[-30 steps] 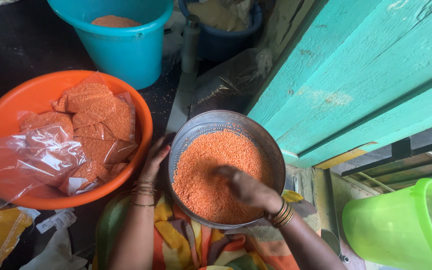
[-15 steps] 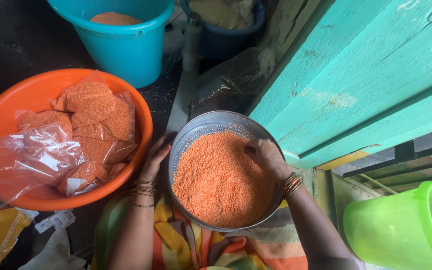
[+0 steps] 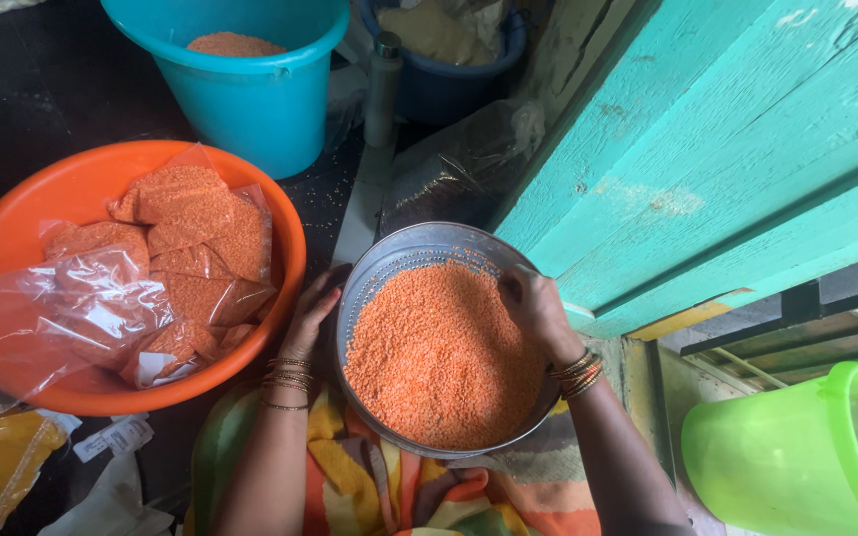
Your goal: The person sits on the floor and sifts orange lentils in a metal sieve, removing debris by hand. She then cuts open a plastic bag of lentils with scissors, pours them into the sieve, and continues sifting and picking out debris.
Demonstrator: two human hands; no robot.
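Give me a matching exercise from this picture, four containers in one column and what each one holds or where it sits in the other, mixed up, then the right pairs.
Things:
1. metal sieve
2. orange basin
3. blue bucket
4. green bucket

Descriptions:
A. holds clear bags filled with red lentils
B. bottom right corner, inside hidden
C. gripped at both rims by the left hand and right hand
D. top of the frame, some lentils at its bottom

Pairs: 1-C, 2-A, 3-D, 4-B

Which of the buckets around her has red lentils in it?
The light blue bucket at top left; orange lentils show inside. The dark blue one holds pale yellowish stuff, and the green one shows none.
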